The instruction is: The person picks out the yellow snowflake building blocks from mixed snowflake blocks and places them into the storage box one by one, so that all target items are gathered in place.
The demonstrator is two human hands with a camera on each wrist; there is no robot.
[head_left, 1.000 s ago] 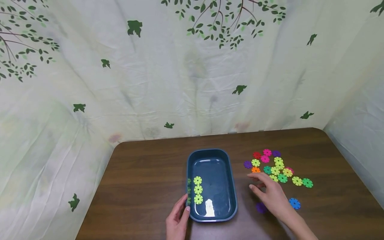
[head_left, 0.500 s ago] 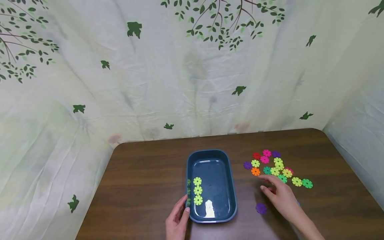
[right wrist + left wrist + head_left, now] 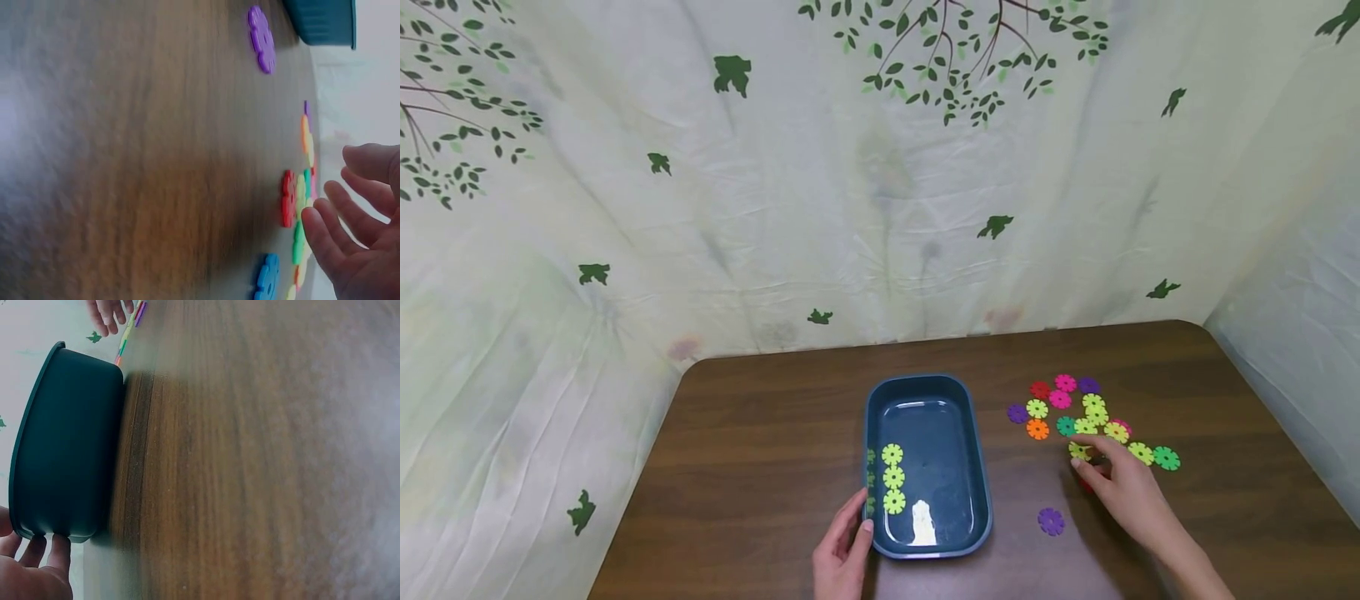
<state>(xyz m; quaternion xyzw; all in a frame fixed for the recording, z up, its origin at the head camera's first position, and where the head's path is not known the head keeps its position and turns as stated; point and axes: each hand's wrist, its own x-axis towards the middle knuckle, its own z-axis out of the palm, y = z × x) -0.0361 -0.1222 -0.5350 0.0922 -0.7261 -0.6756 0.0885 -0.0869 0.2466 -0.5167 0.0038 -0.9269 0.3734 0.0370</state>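
A dark blue tray (image 3: 928, 467) stands on the table. Three yellow-green flower-shaped discs (image 3: 893, 477) lie in a column inside its left side. My left hand (image 3: 842, 546) grips the tray's near left edge, thumb at the rim, fingers against the outer wall in the left wrist view. My right hand (image 3: 1131, 496) hovers low over loose discs at the right, its thumb and index finger spread either side of a yellow disc (image 3: 1078, 451). The right wrist view shows its fingers (image 3: 359, 219) apart, holding nothing visible. Below it lie a red disc (image 3: 288, 199) and a blue disc (image 3: 267, 278).
Several coloured discs cluster at the table's right, among them an orange disc (image 3: 1037, 429) and a green disc (image 3: 1167, 458). One purple disc (image 3: 1051, 522) lies between tray and right hand. The table's far edge meets a pale curtain (image 3: 880, 208) with leaf prints.
My right hand has moved rightward, uncovering the purple disc and then the orange disc. It now covers the blue disc in the head view. My left hand and the tray have stayed put.
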